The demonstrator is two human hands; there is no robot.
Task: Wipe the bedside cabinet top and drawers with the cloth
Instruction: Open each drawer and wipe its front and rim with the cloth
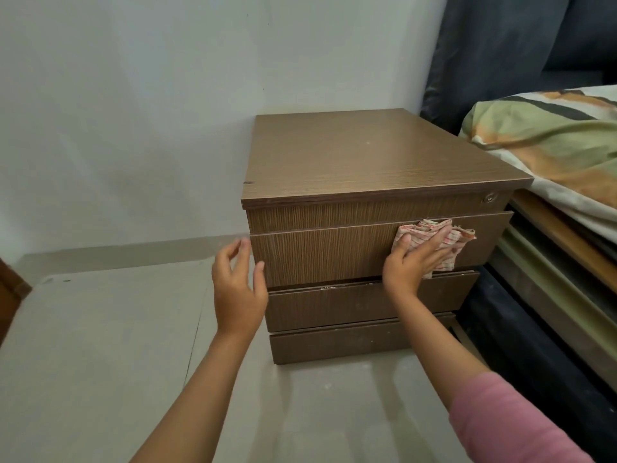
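Observation:
The brown wooden bedside cabinet (367, 162) stands against the white wall, its top bare. Three drawer fronts show below the top. My right hand (412, 264) presses a crumpled red-and-white striped cloth (440, 233) flat against the right part of the upper drawer front (320, 252), fingers straight. My left hand (237, 285) is at the left edge of that same drawer, thumb touching the front and fingers loosely curved beside the cabinet's side, holding nothing.
A bed with a striped green and orange cover (551, 142) lies close on the right, its wooden frame (561, 238) beside the cabinet. A dark curtain (500, 55) hangs behind. Pale tiled floor (100, 345) spreads to the left and front. A small lock (490, 197) sits under the top's right corner.

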